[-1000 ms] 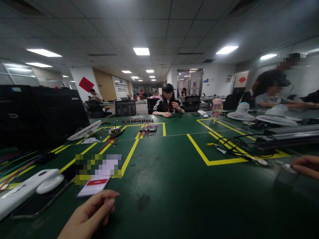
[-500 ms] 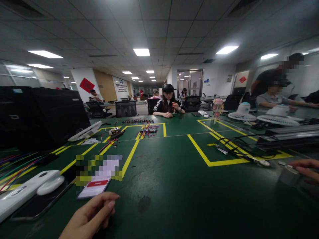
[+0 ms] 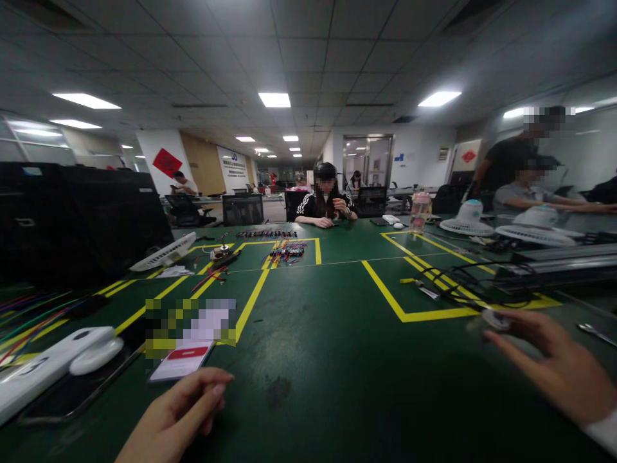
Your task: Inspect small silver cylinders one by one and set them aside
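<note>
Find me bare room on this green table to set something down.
Two patches: the near middle of the green table, between the left hand and the right hand; and farther up, between the yellow tape outlines. Crowded: left, around the lit phone and white device; right, around black cables and dark bars.

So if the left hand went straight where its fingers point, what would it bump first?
Nothing close ahead, it seems: the left hand points across the green table. Farther on may come flat yellow tape, but depth is hard to judge.
</note>
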The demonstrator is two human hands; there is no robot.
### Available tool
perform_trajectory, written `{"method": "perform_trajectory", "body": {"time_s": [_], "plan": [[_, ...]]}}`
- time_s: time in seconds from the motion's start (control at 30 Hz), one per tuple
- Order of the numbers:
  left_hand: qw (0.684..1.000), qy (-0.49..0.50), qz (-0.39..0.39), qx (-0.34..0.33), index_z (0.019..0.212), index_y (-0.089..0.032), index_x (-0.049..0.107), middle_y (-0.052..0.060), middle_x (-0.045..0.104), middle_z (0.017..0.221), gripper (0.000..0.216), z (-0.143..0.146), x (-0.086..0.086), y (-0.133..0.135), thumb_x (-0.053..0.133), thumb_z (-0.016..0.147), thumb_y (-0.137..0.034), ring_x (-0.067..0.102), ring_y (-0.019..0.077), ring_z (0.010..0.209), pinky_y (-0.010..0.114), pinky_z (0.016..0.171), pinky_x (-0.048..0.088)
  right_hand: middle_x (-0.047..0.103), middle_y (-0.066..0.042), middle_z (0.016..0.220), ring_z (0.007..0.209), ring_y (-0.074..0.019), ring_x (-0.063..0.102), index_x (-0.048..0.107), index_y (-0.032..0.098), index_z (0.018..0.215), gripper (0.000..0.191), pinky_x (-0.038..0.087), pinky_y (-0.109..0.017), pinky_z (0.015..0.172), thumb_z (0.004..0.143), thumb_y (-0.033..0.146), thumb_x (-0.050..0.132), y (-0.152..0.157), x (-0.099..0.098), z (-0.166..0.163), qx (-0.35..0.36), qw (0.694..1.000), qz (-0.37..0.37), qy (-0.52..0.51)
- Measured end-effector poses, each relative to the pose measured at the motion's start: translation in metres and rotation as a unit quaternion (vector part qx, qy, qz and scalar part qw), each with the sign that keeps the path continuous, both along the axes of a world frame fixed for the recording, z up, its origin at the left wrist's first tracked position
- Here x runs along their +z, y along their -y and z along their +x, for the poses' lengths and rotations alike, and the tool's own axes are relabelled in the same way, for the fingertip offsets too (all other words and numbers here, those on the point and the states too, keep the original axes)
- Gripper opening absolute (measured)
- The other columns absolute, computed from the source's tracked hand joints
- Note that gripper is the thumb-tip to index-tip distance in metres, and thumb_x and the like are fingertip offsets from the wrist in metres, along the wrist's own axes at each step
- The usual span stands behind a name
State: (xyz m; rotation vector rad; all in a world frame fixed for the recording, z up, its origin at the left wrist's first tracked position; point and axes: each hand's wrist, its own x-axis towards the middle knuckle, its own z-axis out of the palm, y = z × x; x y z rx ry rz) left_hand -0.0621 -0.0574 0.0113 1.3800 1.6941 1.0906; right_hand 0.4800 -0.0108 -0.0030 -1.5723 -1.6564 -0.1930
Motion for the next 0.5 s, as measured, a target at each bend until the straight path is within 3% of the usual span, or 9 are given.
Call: {"method": "perform_trajectory", "body": {"time_s": [0.13,0.23,0.33,0.5], "plan": [[1.000,0.018,-0.003,-0.003,0.089,-0.025,0.064,-0.005,0.059,0.057,0.029,-0.002,-0.002,0.000,0.060,0.073,-0.048,0.052,0.0162,0.051,0.024,0.045,0.037,0.056,-0.008,0.110,0.098,-0.0179,0.058,0.044,0.023,0.115,0.038,0.050,-0.033,0.085,0.081,0.034,0.057,0.003,0.008,-0.114,0.214,0.976,0.035,0.028],[1.000,0.029,-0.008,-0.005,0.090,-0.025,0.063,-0.005,0.059,0.059,0.030,-0.006,-0.003,0.001,0.060,0.073,-0.050,0.052,0.0159,0.052,0.023,0.045,0.037,0.054,-0.005,0.109,0.100,-0.0140,0.055,0.040,0.023,0.116,0.037,0.048,-0.028,0.087,0.082,0.020,0.053,0.008,0.012,-0.179,0.332,0.943,0.005,0.001],[0.999,0.028,-0.024,-0.024,0.092,-0.025,0.063,-0.005,0.058,0.060,0.032,-0.012,-0.002,0.001,0.061,0.073,-0.051,0.053,0.0160,0.053,0.023,0.045,0.039,0.053,-0.003,0.107,0.098,-0.0120,0.053,0.042,0.023,0.112,0.037,0.046,-0.027,0.087,0.078,0.013,0.053,0.013,0.017,-0.212,0.391,0.918,-0.059,-0.030],[0.996,-0.033,-0.035,-0.070,0.099,-0.026,0.061,-0.003,0.062,0.071,0.030,-0.004,0.003,-0.001,0.056,0.080,-0.048,0.059,0.0196,0.066,0.028,0.057,0.047,0.053,-0.002,0.103,0.092,-0.0110,0.051,0.044,0.021,0.109,0.036,0.044,-0.028,0.085,0.075,0.012,0.054,0.013,0.019,-0.222,0.403,0.902,-0.142,-0.068]]}}
